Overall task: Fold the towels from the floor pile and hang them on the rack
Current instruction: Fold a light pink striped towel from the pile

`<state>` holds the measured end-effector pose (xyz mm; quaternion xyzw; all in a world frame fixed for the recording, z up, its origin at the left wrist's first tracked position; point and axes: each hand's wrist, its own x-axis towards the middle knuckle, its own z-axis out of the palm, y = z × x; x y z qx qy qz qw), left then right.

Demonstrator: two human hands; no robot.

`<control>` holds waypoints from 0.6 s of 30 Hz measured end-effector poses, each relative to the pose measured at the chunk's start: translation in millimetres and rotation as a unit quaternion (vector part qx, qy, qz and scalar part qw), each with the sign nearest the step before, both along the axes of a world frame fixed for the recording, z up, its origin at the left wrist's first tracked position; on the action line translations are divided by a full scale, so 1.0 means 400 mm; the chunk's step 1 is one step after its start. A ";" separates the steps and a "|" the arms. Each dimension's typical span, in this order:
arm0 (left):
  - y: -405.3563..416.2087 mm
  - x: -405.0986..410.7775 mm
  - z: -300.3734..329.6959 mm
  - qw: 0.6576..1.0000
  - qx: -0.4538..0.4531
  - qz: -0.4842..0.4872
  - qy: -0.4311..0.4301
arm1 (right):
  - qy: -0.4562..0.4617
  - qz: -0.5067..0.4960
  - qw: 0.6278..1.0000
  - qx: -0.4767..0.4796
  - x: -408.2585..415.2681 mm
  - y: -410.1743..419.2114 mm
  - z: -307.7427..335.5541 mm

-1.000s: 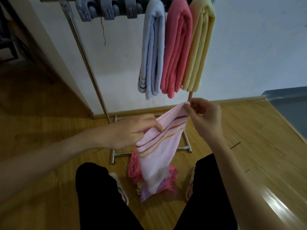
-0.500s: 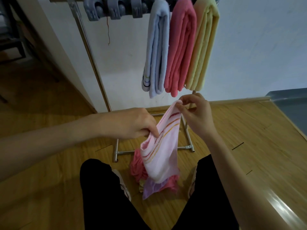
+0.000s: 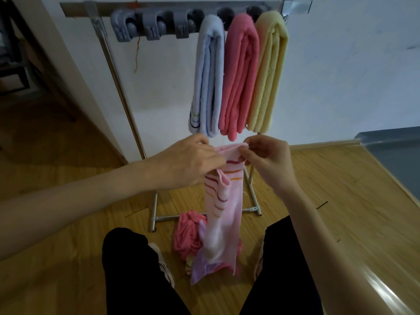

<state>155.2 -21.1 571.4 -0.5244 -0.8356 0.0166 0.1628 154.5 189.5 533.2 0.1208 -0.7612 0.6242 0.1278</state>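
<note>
Pink striped towel (image 3: 223, 205) held up in front of the rack (image 3: 118, 87), top edge bunched between both hands, rest hanging down to the floor pile (image 3: 188, 239). Left hand (image 3: 188, 164) grips the top left part, fingers curled round the cloth; right hand (image 3: 266, 160) pinches the top right corner. Pile of pink and lilac towels sits on the wood floor (image 3: 318, 201) between the person's legs, at the rack's base. On the rack's top bar, right end: blue towel (image 3: 208, 76), pink towel (image 3: 239, 73), yellow towel (image 3: 268, 73), folded, side by side, touching. Grey clips (image 3: 154, 26) at the bar's left hold nothing.
</note>
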 end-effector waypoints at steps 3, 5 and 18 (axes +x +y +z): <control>0.013 -0.014 0.000 0.995 0.076 0.056 -0.009 | -0.009 0.027 0.999 -0.034 0.009 0.000 0.021; 0.023 -0.017 -0.003 0.990 0.126 0.065 -0.023 | -0.010 0.037 0.998 -0.045 0.012 0.002 0.031; 0.044 -0.018 -0.028 0.956 0.258 0.141 -0.016 | -0.036 0.073 0.994 -0.070 0.024 0.002 0.044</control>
